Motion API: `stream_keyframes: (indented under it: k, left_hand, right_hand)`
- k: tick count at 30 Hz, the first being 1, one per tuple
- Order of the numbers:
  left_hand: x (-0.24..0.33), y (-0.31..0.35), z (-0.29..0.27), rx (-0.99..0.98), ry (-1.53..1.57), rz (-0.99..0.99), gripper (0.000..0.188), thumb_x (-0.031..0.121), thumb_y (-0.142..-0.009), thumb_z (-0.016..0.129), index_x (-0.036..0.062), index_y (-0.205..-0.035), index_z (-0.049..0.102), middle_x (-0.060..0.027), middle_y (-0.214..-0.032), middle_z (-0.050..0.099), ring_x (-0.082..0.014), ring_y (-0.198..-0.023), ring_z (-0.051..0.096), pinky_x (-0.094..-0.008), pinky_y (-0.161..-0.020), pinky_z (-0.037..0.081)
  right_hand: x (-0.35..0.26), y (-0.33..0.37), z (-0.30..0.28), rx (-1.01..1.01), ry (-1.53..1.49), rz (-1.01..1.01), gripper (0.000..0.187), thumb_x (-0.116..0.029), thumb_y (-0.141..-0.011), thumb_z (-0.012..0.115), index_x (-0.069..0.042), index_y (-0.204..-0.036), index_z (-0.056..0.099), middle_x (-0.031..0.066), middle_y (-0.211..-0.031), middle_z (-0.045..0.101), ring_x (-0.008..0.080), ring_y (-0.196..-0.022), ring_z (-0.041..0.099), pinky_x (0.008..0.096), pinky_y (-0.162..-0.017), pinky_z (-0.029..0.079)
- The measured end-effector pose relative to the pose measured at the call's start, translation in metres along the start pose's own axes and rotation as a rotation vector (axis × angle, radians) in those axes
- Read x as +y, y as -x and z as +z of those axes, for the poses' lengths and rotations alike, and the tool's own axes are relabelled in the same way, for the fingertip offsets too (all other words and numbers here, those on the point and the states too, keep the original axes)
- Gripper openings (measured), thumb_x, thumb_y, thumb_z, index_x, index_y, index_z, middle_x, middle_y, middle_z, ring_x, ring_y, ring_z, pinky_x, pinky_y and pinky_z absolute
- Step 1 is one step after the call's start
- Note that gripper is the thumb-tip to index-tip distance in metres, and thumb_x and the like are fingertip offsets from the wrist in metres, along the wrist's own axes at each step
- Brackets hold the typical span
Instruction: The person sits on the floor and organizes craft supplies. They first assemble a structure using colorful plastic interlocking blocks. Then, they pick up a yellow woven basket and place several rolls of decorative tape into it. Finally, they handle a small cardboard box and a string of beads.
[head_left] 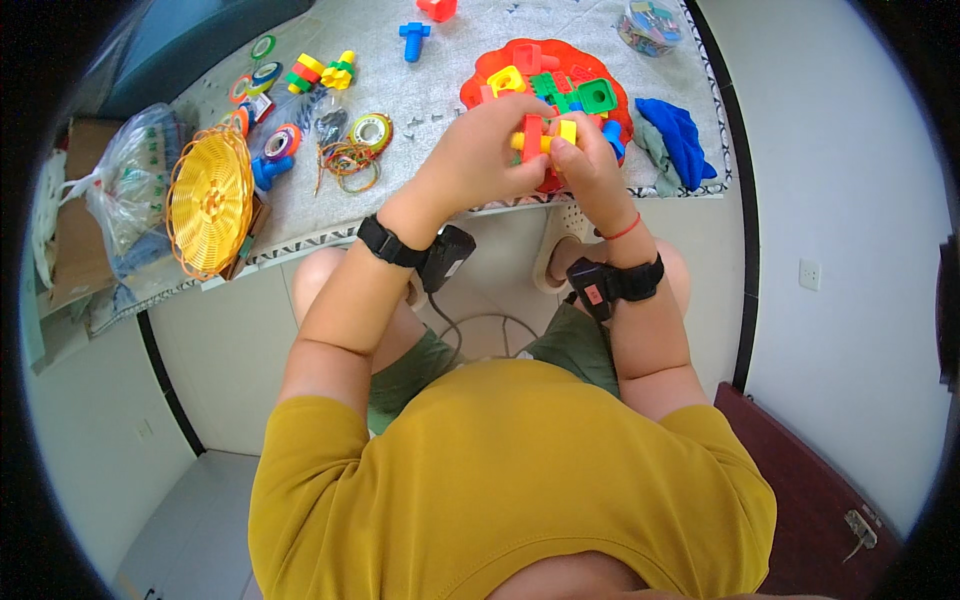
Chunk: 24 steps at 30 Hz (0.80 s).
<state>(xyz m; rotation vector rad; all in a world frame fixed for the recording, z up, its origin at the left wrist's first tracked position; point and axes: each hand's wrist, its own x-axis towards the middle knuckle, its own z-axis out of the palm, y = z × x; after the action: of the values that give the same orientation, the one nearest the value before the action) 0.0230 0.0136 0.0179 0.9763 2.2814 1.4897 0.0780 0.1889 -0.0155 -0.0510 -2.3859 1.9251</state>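
Observation:
My left hand [485, 148] and my right hand [592, 172] meet over the near edge of a red scalloped tray [492, 62]. Between them is a yellow toy bolt [547, 143] with a red toy nut [533, 138] around its shaft. The left fingers and thumb close on the nut, while the right thumb and fingers pinch the bolt near its head. Some fingertips are hidden behind the pieces. In the tray lie a green block nut [597, 96], a yellow nut [506, 80] and several other plastic pieces, with a blue piece [613, 138] at its right side.
A yellow woven basket [211, 203], tape rolls [371, 132], two joined bolt-and-nut sets [339, 71] and a plastic bag [135, 180] occupy the left. A blue bolt [413, 42] lies farther back. Blue cloth [676, 142] and a clear tub [649, 28] are at right.

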Motion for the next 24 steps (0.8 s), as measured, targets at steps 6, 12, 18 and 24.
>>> stream_keyframes:
  k: [6, 12, 18, 24]
  left_hand:
    - [-0.007, -0.005, 0.004, 0.182, -0.271, 0.425, 0.045, 0.018, -0.079, 0.073, 0.006, -0.118, 0.056, -0.0117, -0.103, 0.062, -0.0217, -0.094, 0.061, -0.0345, -0.082, 0.05]
    - [0.012, -0.004, -0.002, -0.061, 0.014, -0.298, 0.05, 0.021, -0.077, 0.076, 0.0083, -0.121, 0.056, -0.0144, -0.113, 0.058, -0.0269, -0.107, 0.056, -0.037, -0.088, 0.047]
    - [-0.011, -0.008, 0.007, 0.15, -0.249, 0.513, 0.048, 0.019, -0.076, 0.076, 0.0075, -0.118, 0.056, -0.0129, -0.103, 0.062, -0.0262, -0.09, 0.061, -0.0341, -0.079, 0.051]
    - [0.006, -0.005, -0.004, -0.03, -0.198, -0.135, 0.05, 0.015, -0.071, 0.078, 0.0069, -0.116, 0.058, -0.0146, -0.113, 0.059, -0.0291, -0.101, 0.058, -0.0362, -0.087, 0.049]
  right_hand:
    - [-0.005, 0.001, 0.0, 0.03, -0.099, 0.122, 0.03, -0.023, -0.088, 0.052, 0.003, -0.103, 0.054, 0.0123, -0.091, 0.059, 0.0176, -0.082, 0.055, 0.0312, -0.074, 0.046]
    - [-0.001, 0.001, -0.001, 0.037, -0.06, 0.061, 0.027, -0.029, -0.088, 0.05, -0.005, -0.101, 0.052, -0.0026, -0.074, 0.047, 0.0038, -0.056, 0.04, 0.0201, -0.049, 0.032]
    - [0.004, -0.001, -0.004, 0.056, -0.045, 0.078, 0.026, -0.027, -0.089, 0.051, -0.003, -0.098, 0.052, 0.0027, -0.076, 0.051, 0.0089, -0.063, 0.046, 0.0248, -0.055, 0.037]
    - [-0.001, 0.002, -0.006, 0.038, -0.01, 0.107, 0.024, -0.02, -0.09, 0.052, 0.002, -0.097, 0.053, 0.0133, -0.084, 0.057, 0.0194, -0.078, 0.056, 0.0335, -0.069, 0.046]
